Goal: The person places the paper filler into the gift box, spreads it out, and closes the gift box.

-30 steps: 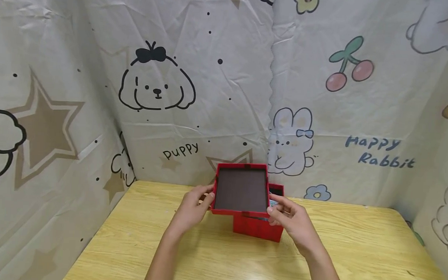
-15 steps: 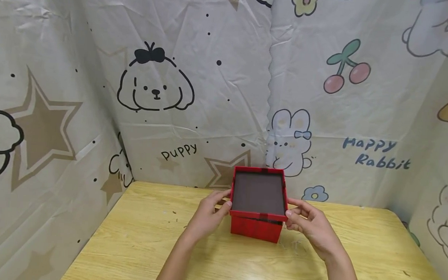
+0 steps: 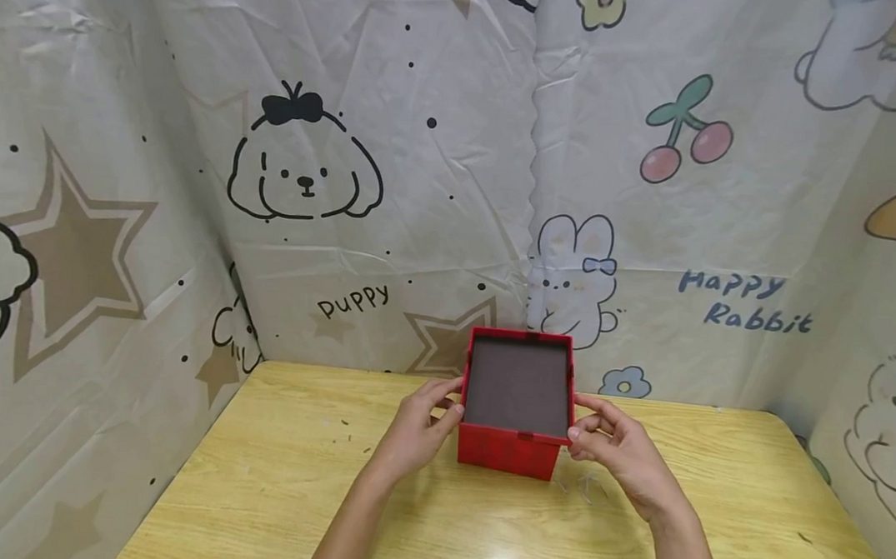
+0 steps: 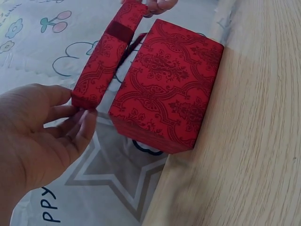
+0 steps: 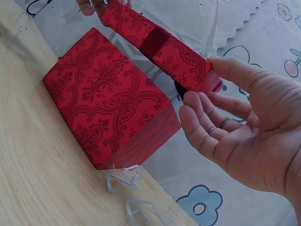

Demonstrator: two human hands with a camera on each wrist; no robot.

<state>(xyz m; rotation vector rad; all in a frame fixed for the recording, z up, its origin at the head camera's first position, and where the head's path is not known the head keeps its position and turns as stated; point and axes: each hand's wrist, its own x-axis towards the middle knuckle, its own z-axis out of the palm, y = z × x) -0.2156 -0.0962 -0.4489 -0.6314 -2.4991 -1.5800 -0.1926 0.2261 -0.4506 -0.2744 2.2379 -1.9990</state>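
Note:
A shallow red box lid (image 3: pixel 518 385), its dark flat face turned up within a red rim, is held over a red patterned box (image 3: pixel 510 451) on the table. My left hand (image 3: pixel 421 424) pinches the lid's left side, thumb near the front corner. On the opposite side, my right hand (image 3: pixel 621 450) grips the lid between thumb and fingers. Both wrist views show a gap between the lid (image 4: pixel 109 52) and the box (image 4: pixel 169 80), with a dark ribbon band around the lid's side. The lid hides the box's inside.
Clear thin strips (image 5: pixel 136 207) lie on the wooden table (image 3: pixel 274 489) beside the box's right corner. A few small dark bits are scattered left of it. A pale cloth (image 3: pixel 437 187) with printed cartoons hangs behind and at both sides.
Both hands have carried the lid to the right, from offset left to squarely over the box, covering its opening. In the last half second the lid's front edge has tilted slightly.

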